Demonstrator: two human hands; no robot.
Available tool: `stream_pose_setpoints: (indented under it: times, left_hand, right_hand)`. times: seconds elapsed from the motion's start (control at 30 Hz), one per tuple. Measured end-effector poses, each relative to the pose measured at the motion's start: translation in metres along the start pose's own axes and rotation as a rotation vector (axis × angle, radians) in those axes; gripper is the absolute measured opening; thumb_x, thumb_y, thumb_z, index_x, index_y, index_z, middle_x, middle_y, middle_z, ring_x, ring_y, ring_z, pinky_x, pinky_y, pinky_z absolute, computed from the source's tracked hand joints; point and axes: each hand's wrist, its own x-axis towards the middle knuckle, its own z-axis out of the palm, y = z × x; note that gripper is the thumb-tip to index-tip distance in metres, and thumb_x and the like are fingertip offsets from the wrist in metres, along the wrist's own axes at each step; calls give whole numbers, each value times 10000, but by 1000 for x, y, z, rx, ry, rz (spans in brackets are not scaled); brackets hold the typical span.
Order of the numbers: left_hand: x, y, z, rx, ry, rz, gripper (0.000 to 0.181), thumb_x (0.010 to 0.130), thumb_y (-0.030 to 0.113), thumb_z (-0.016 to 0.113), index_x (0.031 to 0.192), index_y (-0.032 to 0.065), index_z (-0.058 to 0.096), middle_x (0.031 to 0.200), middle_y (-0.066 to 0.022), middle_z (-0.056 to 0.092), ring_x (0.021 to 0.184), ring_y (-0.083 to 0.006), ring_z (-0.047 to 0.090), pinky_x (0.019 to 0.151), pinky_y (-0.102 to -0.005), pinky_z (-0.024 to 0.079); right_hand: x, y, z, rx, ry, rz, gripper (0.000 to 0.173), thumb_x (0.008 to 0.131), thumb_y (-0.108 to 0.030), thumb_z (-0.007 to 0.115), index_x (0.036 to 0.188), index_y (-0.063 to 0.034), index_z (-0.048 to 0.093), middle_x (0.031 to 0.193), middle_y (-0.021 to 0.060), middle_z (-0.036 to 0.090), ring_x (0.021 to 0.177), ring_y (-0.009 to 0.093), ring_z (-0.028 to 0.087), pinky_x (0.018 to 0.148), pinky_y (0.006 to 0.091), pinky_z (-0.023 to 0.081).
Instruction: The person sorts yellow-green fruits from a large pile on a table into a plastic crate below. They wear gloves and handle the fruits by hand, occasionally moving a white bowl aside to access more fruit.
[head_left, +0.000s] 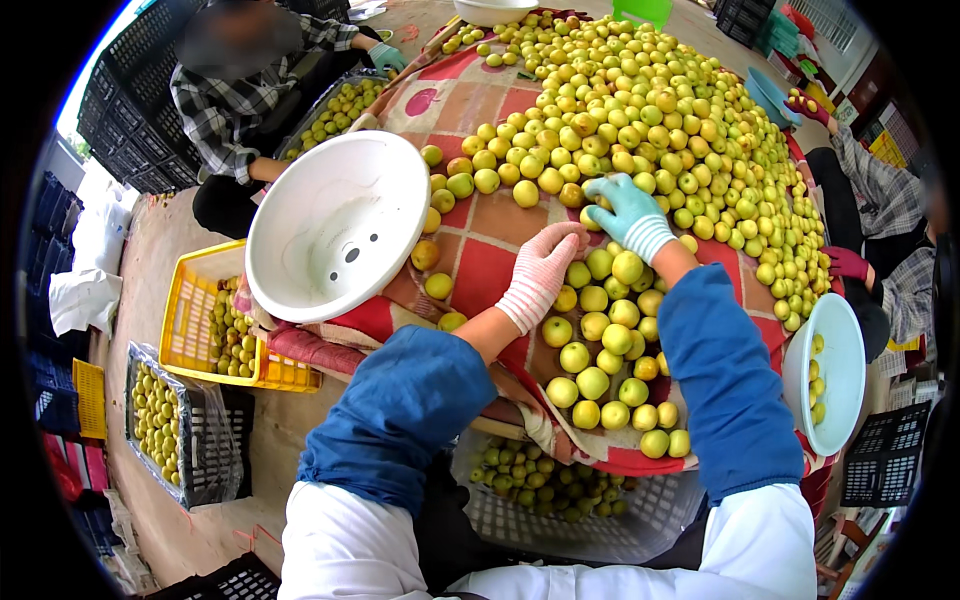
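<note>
A large heap of yellow-green round fruit (637, 112) covers much of a table with a red and brown checked blanket (487, 277). My left hand (544, 270), in a pink-and-white striped glove, is over the blanket with its fingers bent; whether anything is between them cannot be told. Close beside it, my right hand (630, 210), in a light-green glove, reaches onto the near edge of the heap, its fingertips over fruit; its grip is hidden. Nearer me, a looser group of fruit (615, 337) lies below both hands.
An empty white basin (337, 225) rests at the table's left, a pale blue basin (832, 375) with fruit at the right. A lined crate (585, 525) with fruit is below the edge. Yellow (202, 315) and black (217, 442) crates stand left. Gloved co-workers sit at both sides.
</note>
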Motion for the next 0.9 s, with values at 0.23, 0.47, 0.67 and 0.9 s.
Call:
stream_pose_setpoints:
  times: [0.23, 0.47, 0.67, 0.9]
  left_hand:
    - [7, 4, -7, -17, 39, -84, 264, 1010, 182, 512, 1201, 21, 596, 921, -55, 633, 725, -95, 554, 627, -225, 481]
    - [11, 5, -14, -4, -40, -122, 307, 1031, 205, 475, 1259, 15, 556, 949, -79, 639, 758, -110, 571, 674, -240, 499]
    - [12, -6, -13, -23, -81, -91, 311, 1032, 227, 482, 1253, 20, 555, 956, -78, 642, 751, -119, 592, 682, -255, 520]
    - [10, -3, -17, 122, -110, -44, 334, 1030, 279, 486, 1223, 20, 572, 953, -50, 616, 759, -101, 563, 707, -252, 514]
  right_hand:
    - [-52, 38, -5, 612, 17, 200, 291, 852, -146, 694, 1111, -101, 568, 1101, 86, 610, 1009, 201, 607, 906, 335, 500]
    - [-83, 9, -36, 1468, -5, 297, 555, 839, -77, 735, 1307, -111, 438, 1070, 69, 583, 847, 148, 628, 696, 276, 581]
    - [-156, -16, -85, 1601, 101, 564, 253, 935, -235, 645, 1111, -103, 521, 777, 53, 624, 519, 109, 547, 448, 233, 452]
    - [-396, 105, -191, 829, 1135, 668, 269, 965, -321, 574, 894, -63, 599, 828, 53, 631, 642, 132, 573, 549, 248, 442]
